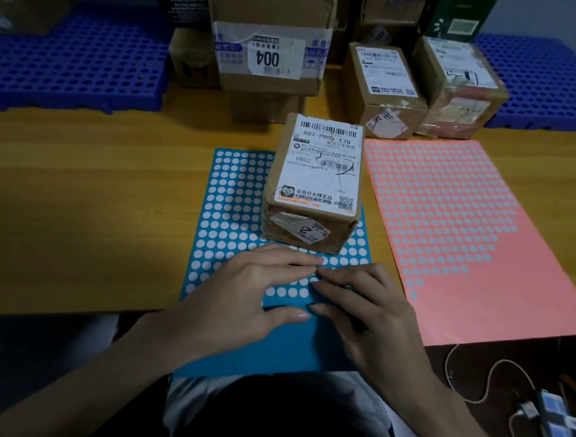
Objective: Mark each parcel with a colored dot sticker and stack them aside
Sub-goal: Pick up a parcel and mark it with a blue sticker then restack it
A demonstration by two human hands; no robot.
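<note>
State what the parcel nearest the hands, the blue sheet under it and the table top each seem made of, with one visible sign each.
Parcel: brown cardboard, matt, with dented edges and glossy clear tape. Blue sheet: probably thin paper, smooth; it lies flat with a thin edge. Table top: wood or wood-look laminate; faint grain streaks, smooth finish.

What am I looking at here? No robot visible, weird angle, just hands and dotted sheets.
No robot: one wide-angle camera worn on a person's head looks down at their bare hands. On the wooden table lie a blue sticker sheet and a pink sticker sheet. A labelled parcel stands on the blue sheet; more parcels sit behind. The left hand rests flat on the blue sheet; the right hand touches its dots with bent fingers. Whether a dot is pinched is too small to tell.
</note>
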